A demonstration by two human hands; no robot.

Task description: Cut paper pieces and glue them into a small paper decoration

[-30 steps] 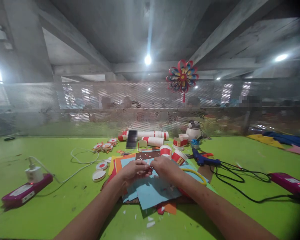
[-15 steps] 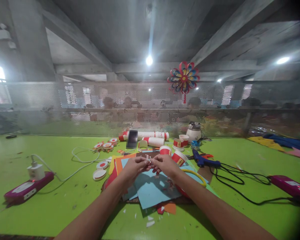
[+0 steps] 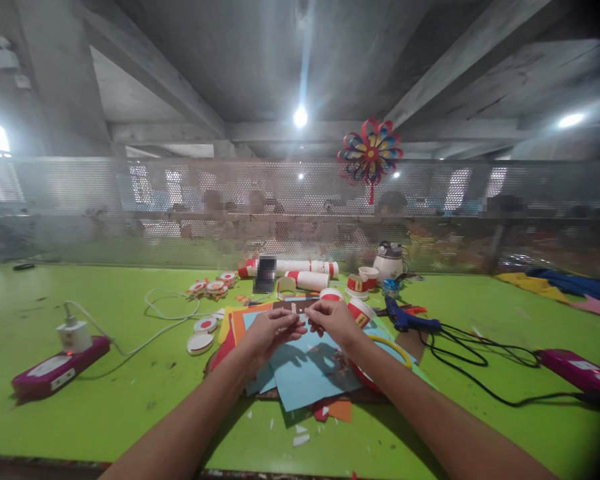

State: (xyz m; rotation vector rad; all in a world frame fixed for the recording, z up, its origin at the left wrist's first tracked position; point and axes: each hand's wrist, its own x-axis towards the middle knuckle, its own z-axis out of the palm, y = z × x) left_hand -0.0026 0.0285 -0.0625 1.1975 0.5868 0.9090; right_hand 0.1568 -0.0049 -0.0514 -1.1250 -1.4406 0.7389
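Above a light blue paper sheet (image 3: 307,380), my left hand (image 3: 275,330) pinches a small whitish strip (image 3: 294,309) between thumb and fingertips; it looks like paper, but is too small to be sure. A short gap to the right, my right hand (image 3: 333,323) has its thumb and forefinger pressed together. What sits in that pinch, if anything, is too small to make out. Tiny scraps (image 3: 341,360) lie on the blue sheet below. Just beyond my right hand stand red and white paper cups (image 3: 360,311).
A blue glue gun (image 3: 410,320) with a black cord lies right, by a yellow ring (image 3: 393,348). Stacked paper cups (image 3: 307,280), a phone (image 3: 265,275) and a jug (image 3: 389,265) stand behind. White cup bottoms (image 3: 200,343) and a power strip (image 3: 63,367) are left.
My hands, whose fingertips met over the small piece, have come slightly apart. The whitish strip stays with my left hand; my right hand has drawn back a little to the right.
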